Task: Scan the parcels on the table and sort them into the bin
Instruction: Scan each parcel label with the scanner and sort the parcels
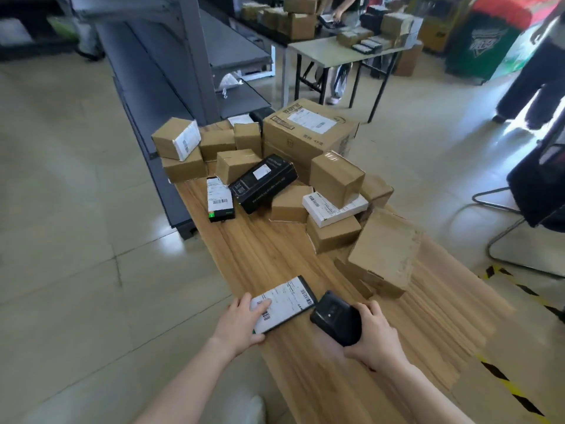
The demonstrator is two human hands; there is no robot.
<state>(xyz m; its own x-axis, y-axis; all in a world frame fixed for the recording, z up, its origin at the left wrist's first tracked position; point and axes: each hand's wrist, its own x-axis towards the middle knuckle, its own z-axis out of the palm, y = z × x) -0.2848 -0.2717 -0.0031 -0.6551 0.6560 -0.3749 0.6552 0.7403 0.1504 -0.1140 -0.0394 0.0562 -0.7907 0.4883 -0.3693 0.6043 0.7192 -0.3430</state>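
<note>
One flat labelled parcel [287,299] at surface [275,255] edge, left hand [241,321] gripping its near end; long axis runs right toward handheld scanner [336,321], just beside, gripped by right hand [377,335].

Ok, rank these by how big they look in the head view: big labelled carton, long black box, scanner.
1. big labelled carton, clearly largest.
2. long black box.
3. scanner, slightly smaller, but it sits near the camera in the right hand, so ranks two and three are unsure.

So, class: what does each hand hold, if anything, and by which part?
Left hand grips the flat labelled parcel by its near end. Right hand grips the scanner round its near end.
</note>
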